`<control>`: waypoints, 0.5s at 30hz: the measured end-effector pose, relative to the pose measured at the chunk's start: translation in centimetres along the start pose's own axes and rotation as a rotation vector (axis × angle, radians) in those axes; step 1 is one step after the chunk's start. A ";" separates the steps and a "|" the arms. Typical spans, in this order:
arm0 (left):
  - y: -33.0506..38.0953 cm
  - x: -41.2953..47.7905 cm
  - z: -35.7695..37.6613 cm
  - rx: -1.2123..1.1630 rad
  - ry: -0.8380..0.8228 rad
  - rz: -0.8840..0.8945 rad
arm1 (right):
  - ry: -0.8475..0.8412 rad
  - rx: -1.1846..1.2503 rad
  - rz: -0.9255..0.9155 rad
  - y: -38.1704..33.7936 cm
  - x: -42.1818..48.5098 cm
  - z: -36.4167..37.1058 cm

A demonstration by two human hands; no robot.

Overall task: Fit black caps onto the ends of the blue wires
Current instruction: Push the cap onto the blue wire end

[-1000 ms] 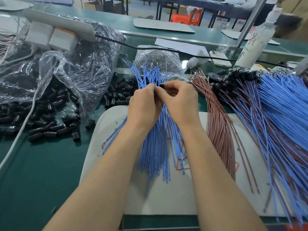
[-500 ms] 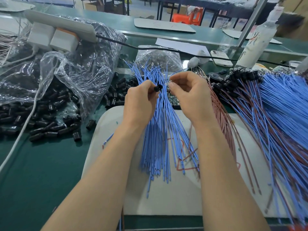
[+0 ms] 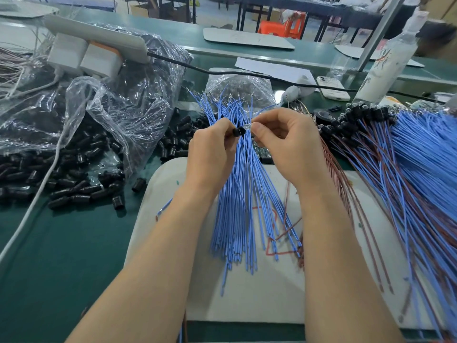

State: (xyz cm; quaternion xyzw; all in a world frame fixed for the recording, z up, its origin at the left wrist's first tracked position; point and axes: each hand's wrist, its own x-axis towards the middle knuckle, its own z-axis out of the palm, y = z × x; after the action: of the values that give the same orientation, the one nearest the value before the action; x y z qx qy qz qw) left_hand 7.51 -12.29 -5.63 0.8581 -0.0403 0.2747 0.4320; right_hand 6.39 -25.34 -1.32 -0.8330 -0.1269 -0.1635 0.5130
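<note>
My left hand (image 3: 212, 154) pinches a small black cap (image 3: 239, 131) between thumb and forefinger, above a loose bundle of blue wires (image 3: 243, 211) lying on a white mat (image 3: 279, 298). My right hand (image 3: 286, 147) pinches the small clear tip of a wire right beside the cap; the tip sits at the cap's mouth. Loose black caps (image 3: 74, 191) lie spilled on the green table to the left. Capped blue and red-brown wires (image 3: 405, 169) fan out on the right.
A clear plastic bag (image 3: 118, 107) of caps lies at the left under a white power strip (image 3: 96, 35) with two chargers. A second small bag (image 3: 241, 89), a phone (image 3: 333, 89) and a white bottle (image 3: 385, 63) stand behind. A white cable (image 3: 32, 204) crosses the table at the left.
My hands parted, the right one moving right, then came back toward each other. The black cap in my left hand is now exposed and meets the wire tip held by my right hand.
</note>
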 end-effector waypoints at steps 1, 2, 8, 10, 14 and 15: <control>0.0 0.0 0.0 0.008 -0.001 -0.004 | 0.002 0.001 0.001 0.0 0.0 0.0; 0.1 0.0 -0.1 0.016 -0.002 -0.005 | 0.004 0.000 0.002 -0.1 0.0 -0.1; 0.6 -0.3 -0.4 0.082 -0.002 0.041 | 0.010 -0.090 0.019 -0.1 0.0 0.1; 0.8 -0.3 -0.5 0.116 -0.012 0.045 | 0.023 -0.123 0.019 -0.2 0.0 0.2; 1.0 -0.3 -0.5 0.197 -0.039 0.045 | 0.027 -0.205 -0.002 -0.4 -0.1 0.4; 1.1 -0.3 -0.4 0.218 -0.044 0.048 | 0.026 -0.224 -0.007 -0.4 -0.1 0.4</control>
State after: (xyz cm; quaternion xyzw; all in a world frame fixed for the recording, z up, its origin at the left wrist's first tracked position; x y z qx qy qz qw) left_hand 6.71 -12.66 -4.83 0.9046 -0.0399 0.2689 0.3283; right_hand 6.20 -24.77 -1.24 -0.8826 -0.1043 -0.1891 0.4176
